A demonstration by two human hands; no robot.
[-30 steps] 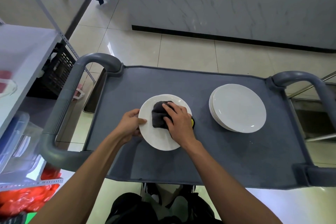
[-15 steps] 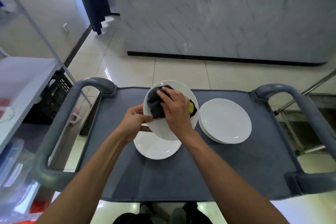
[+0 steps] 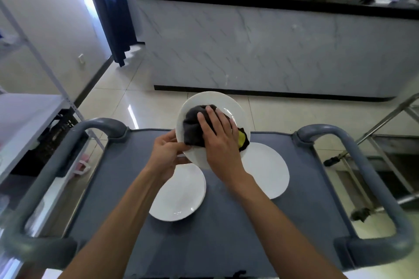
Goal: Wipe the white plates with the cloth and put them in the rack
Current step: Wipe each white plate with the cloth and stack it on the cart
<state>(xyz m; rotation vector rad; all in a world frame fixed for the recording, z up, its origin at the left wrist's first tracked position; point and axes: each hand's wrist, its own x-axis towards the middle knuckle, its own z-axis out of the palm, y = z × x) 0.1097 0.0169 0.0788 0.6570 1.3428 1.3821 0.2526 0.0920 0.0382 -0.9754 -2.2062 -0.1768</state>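
A tiled floor runs out to a marble-fronted bar on the far side, and in the foreground stands a grey trolley [image 3: 210, 240] whose flat top serves as the worktop. Above its far edge the raised plate [image 3: 226, 106] is held tilted toward the person: the left hand [image 3: 169, 154] pinches its near-left rim between thumb and fingers, while the right hand [image 3: 218, 136] lies flat, fingers spread, pressing the dark cloth [image 3: 192, 128] onto the plate's face. A yellow patch shows at the cloth's right edge. One plate [image 3: 179, 197] lies on the trolley below, and more wait to the right [image 3: 267, 172], probably a stack, though the arm hides much of it. To wipe well, I'd keep the left grip firm on the rim, since the right hand's push could lever the plate loose, and carry the cloth out to the far rim, which looks untouched. The rack isn't clearly in sight; the metal frame [image 3: 371, 142] at the right may be it.
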